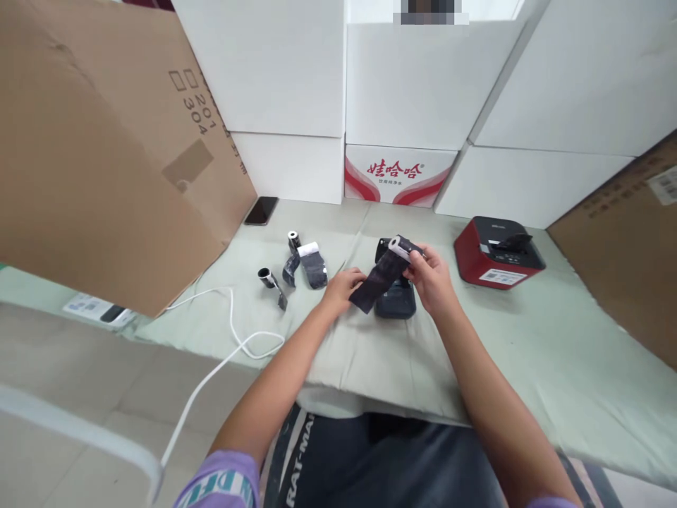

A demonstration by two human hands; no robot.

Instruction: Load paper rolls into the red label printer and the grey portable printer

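A small roll of black-faced paper (381, 276) with a white core is held over the cloth, its strip unrolled down to the left. My right hand (431, 275) grips the roll end, thumb on top. My left hand (343, 288) is closed at the strip's loose end, its fingertips partly hidden. Beneath the strip stands a small black device (396, 303), its lid raised behind; the paper covers much of it. To the left lie more small black-and-white rolls: one upright and curling (265, 276), another roll (294, 241), and a partly unrolled white-edged piece (314, 265).
A red-and-black printer (498, 252) with black paper coming out stands at the right. At the back left lies a phone (261, 211). White boxes (402, 85) wall the back; cardboard panels (106, 141) flank the table. A white cable (231, 317) loops over the front left edge.
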